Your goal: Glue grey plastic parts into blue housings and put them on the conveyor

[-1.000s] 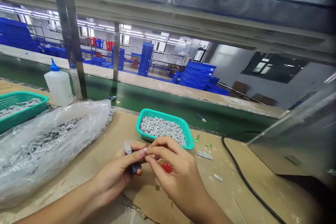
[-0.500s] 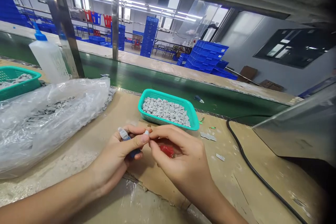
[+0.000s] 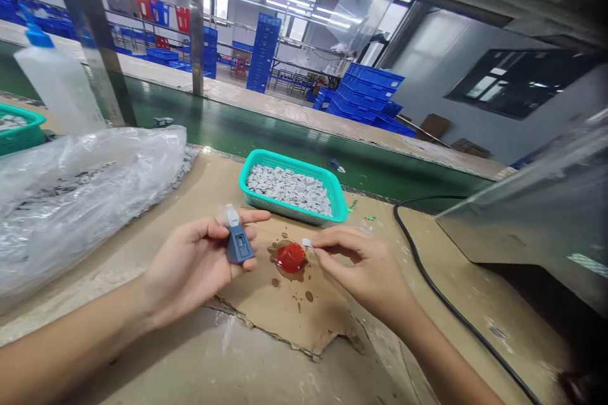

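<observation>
My left hand (image 3: 204, 250) holds a small dark blue plastic housing (image 3: 239, 245) with a pale grey tip; a rectangular opening in it faces up. Between the thumb and forefinger of my right hand (image 3: 363, 259) is pinched a small light grey plastic piece (image 3: 307, 243). Between the hands, a wet-looking red lump (image 3: 291, 257) rests on a cardboard sheet (image 3: 280, 310) marked with dark wet spots. Just beyond them stands a teal basket (image 3: 338, 205) filled with small grey plastic parts (image 3: 287, 188).
A clear plastic bag (image 3: 118, 183) of grey parts lies at left, near a squeeze bottle (image 3: 59, 85) with a blue cap. A green conveyor belt (image 3: 228, 120) runs behind, carrying a blue-and-white part (image 3: 336, 166). A black cable (image 3: 427, 272) curves along the right side.
My hands have moved apart, the right one drawing away with the light grey piece. The red lump and wet cardboard have come into full view. The camera view has shifted slightly.
</observation>
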`<state>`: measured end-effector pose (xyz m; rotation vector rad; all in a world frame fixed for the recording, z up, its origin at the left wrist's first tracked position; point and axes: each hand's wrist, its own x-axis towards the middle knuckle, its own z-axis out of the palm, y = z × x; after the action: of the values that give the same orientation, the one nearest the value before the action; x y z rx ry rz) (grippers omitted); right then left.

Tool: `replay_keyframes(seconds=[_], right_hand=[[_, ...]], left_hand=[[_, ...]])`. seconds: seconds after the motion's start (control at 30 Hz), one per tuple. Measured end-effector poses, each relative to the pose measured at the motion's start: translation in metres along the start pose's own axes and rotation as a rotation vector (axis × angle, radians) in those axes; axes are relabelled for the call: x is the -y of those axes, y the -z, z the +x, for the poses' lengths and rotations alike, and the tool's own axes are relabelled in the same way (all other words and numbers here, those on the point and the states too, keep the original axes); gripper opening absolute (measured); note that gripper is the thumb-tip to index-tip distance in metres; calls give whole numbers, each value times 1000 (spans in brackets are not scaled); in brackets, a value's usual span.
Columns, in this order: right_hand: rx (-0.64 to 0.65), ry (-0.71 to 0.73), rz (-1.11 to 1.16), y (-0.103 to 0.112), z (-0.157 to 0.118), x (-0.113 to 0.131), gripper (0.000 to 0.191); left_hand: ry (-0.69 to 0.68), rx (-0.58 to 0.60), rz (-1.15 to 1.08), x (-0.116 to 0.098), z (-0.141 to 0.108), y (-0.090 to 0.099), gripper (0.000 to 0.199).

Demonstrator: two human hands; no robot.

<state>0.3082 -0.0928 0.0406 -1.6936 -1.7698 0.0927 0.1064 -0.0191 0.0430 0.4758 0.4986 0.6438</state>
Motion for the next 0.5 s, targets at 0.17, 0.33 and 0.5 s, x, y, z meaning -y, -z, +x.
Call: replay_keyframes(seconds=[0.17, 0.33, 0.5], right_hand=[[49, 10, -9, -12, -9, -4, 14], [36, 33, -56, -15, -12, -5, 15], [37, 16, -76, -16, -13, -3, 16]], left_hand=[[-54, -42, 116, 1, 2, -1, 30], [-94, -43, 188, 1, 5, 0, 25], [-132, -62, 275, 5, 11, 9, 21]])
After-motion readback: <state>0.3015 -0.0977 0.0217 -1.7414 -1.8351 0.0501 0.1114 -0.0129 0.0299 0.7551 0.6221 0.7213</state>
